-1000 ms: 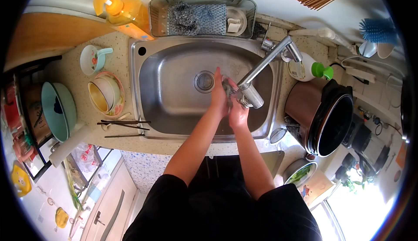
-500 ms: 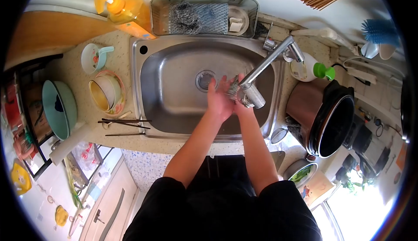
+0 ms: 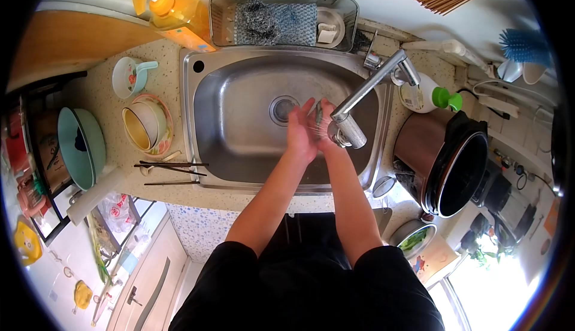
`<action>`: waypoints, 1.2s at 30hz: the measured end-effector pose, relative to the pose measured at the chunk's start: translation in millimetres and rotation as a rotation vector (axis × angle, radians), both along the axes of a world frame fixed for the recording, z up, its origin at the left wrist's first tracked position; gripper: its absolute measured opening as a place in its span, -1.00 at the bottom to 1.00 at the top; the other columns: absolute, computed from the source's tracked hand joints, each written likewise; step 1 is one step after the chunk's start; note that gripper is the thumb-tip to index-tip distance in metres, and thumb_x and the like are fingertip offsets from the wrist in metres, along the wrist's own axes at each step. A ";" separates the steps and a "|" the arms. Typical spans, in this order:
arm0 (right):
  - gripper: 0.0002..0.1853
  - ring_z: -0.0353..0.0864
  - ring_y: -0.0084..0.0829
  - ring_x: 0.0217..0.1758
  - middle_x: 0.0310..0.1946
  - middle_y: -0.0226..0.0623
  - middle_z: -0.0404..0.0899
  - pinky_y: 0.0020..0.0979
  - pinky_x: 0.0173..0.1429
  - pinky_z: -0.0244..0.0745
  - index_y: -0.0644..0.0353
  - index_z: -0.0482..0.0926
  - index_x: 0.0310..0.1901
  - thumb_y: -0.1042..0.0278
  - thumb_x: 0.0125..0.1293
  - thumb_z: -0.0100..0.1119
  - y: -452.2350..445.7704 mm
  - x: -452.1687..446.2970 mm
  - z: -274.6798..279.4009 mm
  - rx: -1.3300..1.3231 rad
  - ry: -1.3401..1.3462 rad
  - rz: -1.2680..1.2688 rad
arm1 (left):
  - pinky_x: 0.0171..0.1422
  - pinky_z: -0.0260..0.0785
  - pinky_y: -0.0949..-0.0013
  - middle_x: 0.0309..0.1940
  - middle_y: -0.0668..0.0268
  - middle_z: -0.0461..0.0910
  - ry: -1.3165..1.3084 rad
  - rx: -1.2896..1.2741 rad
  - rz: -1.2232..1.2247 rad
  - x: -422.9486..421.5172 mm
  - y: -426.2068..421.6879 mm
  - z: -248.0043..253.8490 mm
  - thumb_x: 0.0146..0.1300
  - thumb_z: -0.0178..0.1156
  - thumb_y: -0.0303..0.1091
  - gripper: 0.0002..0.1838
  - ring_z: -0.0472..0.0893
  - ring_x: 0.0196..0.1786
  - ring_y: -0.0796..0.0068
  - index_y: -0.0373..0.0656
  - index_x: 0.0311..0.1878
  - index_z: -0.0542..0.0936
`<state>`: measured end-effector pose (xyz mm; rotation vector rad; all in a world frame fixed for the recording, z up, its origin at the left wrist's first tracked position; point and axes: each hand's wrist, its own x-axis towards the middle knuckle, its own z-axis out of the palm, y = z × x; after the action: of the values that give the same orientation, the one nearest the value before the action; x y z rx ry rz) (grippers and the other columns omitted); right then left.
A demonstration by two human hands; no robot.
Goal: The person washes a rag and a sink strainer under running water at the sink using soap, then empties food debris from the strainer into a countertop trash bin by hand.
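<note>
Both hands are over the steel sink, side by side under the faucet, whose head sprays water onto them. My left hand has its palm turned up and its fingers apart, with nothing I can make out in it. Close against it, my right hand is partly hidden by the faucet head and the spray, so its fingers are hard to read. The drain lies just beyond and left of my hands.
Behind the sink stand a basket and a yellow soap bottle. Bowls, a cup and chopsticks lie at left. A cooker pot and white bottle are at right.
My hands were pressed together a second ago; they have since opened, palms up, under the spray. The view has shifted slightly.
</note>
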<state>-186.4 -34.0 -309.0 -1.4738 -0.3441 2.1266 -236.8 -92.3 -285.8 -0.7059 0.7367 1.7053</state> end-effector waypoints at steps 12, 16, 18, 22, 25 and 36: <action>-0.57 0.55 0.01 0.19 0.13 -0.10 0.59 -0.02 0.26 0.42 0.03 0.55 0.28 0.23 0.40 0.22 -18.8 26.6 27.5 1.093 -0.510 0.639 | 0.39 0.40 0.08 0.10 0.18 0.63 -0.082 0.061 -0.019 3.7 6.8 1.6 0.47 0.06 0.04 -0.47 0.60 0.18 0.18 -0.12 0.32 0.51; -0.50 0.48 -0.05 0.36 0.27 -0.10 0.53 -0.03 0.45 0.29 0.13 0.52 0.31 0.24 0.36 0.24 -10.7 32.1 65.6 1.386 -0.745 0.893 | 0.40 0.39 0.07 0.14 0.19 0.63 -0.166 0.223 -0.040 3.1 5.3 2.9 0.48 0.05 -0.01 -0.50 0.60 0.21 0.19 -0.10 0.33 0.52; -0.51 0.45 -0.04 0.41 0.29 -0.10 0.53 -0.04 0.51 0.26 0.18 0.53 0.30 0.28 0.35 0.24 -5.0 39.9 75.5 1.495 -0.778 0.922 | 0.41 0.39 0.05 0.20 0.18 0.61 -0.162 0.262 -0.038 1.7 5.3 6.1 0.49 0.03 -0.04 -0.50 0.59 0.24 0.17 -0.09 0.36 0.51; -0.56 0.43 0.04 0.43 0.28 -0.11 0.54 -0.05 0.51 0.29 0.19 0.57 0.26 0.36 0.36 0.21 15.9 57.8 80.2 1.431 -0.579 0.730 | 0.44 0.36 -0.01 0.30 0.15 0.57 -0.055 0.242 -0.105 -4.1 9.8 8.5 0.49 0.01 -0.06 -0.50 0.56 0.31 0.09 -0.04 0.40 0.49; -0.61 0.46 -0.01 0.42 0.29 -0.03 0.51 -0.15 0.49 0.31 0.27 0.57 0.24 0.41 0.41 0.09 24.2 60.0 85.5 1.297 -0.566 0.591 | 0.45 0.36 -0.03 0.31 0.18 0.56 -0.088 0.288 -0.134 -6.7 11.2 5.0 0.49 0.01 -0.07 -0.51 0.56 0.32 0.05 0.00 0.40 0.50; -0.58 0.55 -0.30 0.26 0.25 -0.14 0.49 -0.35 0.33 0.47 0.31 0.53 0.28 0.67 0.40 0.03 74.5 34.6 75.2 1.242 -0.479 0.474 | 0.16 0.61 0.16 0.15 0.17 0.66 -0.199 0.381 -0.209 3.3 0.2 2.2 0.55 -0.03 -0.02 -0.56 0.70 0.11 0.28 -0.11 0.24 0.56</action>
<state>-151.8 40.4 -233.8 -1.0815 -1.9052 1.2211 -233.5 -92.1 -283.6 -0.5033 0.3202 1.5007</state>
